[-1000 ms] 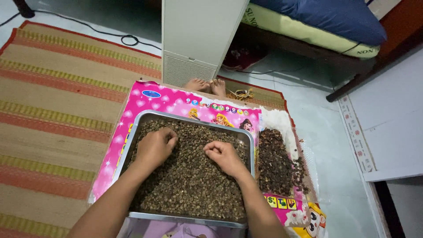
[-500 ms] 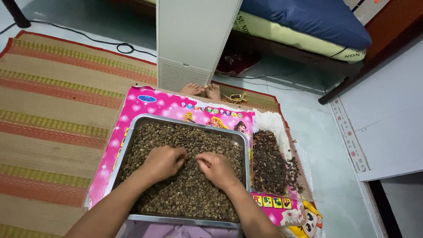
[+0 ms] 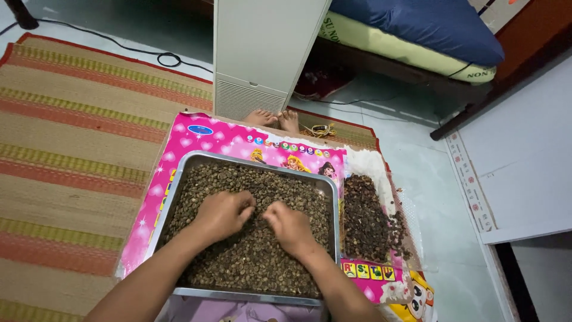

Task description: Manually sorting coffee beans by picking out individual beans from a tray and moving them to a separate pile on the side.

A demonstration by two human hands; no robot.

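Note:
A rectangular metal tray sits on a pink cartoon-printed board and is filled with small greenish-brown beans. My left hand rests on the beans near the tray's middle, fingers curled down into them. My right hand lies close beside it, fingers bent and pinching among the beans. The two hands nearly touch at the fingertips. I cannot tell whether either hand holds any beans. To the right of the tray lies a pile of darker beans and husks on a clear plastic sheet.
A striped woven mat covers the floor at left. A white upright appliance stands beyond the board, with bare feet at its base. A bed with a blue mattress is at the back, cables on the floor.
Both hands have slid toward me and closer together over the beans, from the far half of the tray to its middle. The camera has shifted slightly.

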